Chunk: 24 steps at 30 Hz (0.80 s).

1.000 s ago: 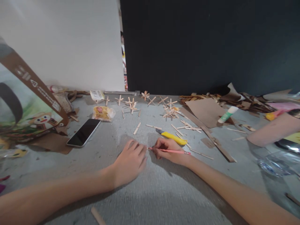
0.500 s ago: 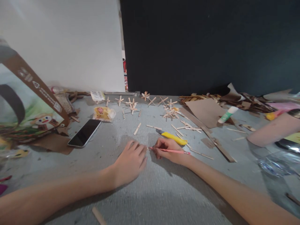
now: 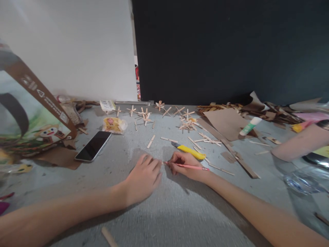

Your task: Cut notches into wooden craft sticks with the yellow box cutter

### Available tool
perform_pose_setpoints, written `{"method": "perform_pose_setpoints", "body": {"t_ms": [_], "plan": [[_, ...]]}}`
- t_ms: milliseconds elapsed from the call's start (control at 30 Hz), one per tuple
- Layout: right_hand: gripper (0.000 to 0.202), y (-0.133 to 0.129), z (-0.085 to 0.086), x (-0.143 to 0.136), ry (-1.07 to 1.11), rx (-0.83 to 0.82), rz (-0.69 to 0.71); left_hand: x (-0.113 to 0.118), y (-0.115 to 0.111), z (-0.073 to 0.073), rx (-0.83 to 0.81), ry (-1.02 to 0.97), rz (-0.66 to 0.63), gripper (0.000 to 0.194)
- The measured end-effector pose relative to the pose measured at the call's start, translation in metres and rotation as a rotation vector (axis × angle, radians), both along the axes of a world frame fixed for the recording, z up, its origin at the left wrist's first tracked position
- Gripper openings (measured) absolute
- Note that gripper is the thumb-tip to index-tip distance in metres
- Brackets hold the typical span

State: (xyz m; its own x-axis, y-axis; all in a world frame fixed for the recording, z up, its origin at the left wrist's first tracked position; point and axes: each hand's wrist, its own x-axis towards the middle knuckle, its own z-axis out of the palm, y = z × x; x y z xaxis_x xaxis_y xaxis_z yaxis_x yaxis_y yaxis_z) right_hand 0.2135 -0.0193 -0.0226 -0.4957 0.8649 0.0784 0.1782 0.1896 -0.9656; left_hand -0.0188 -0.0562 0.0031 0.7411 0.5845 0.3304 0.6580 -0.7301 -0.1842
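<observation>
My right hand (image 3: 183, 164) is closed around a pink pencil (image 3: 192, 167), its tip pointing left and close to the table. Beside that tip, my left hand (image 3: 146, 175) lies palm down with bent fingers, holding down a small wooden stick (image 3: 163, 163); only a short pale end shows past the fingertips. Just behind my right hand is a yellow box cutter (image 3: 191, 151) with its blade end to the left. Loose wooden sticks (image 3: 169, 140) are scattered beyond both hands. Farther back stand several small crossed-stick pieces (image 3: 146, 115) and a pile of them (image 3: 188, 124).
To the left are a smartphone (image 3: 94, 146), a wrapped snack (image 3: 114, 125) and a printed paper bag (image 3: 38, 113). At right lie cardboard (image 3: 222, 122), a glue stick (image 3: 250, 126), a pinkish cylinder (image 3: 299, 142) and clear plastic (image 3: 303, 180). A black panel (image 3: 231, 51) rises behind the table.
Almost nothing differs. Both hands keep their places, and the pencil tip stays beside the left fingertips; the whole view has shifted very slightly.
</observation>
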Motion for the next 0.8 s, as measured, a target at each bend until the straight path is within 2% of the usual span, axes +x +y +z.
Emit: {"method": "perform_pose_setpoints", "body": {"t_ms": [433,800], "plan": [[0.031,0.0005,0.0019,-0.0002,0.023,-0.023,0.009,-0.0005,0.0006,-0.0012,0.002,-0.018,-0.013,0.029],[0.023,0.0001,0.0032,0.0001,0.036,-0.030,0.026,-0.0007,-0.0002,-0.0006,0.001,-0.021,-0.016,0.028]]}}
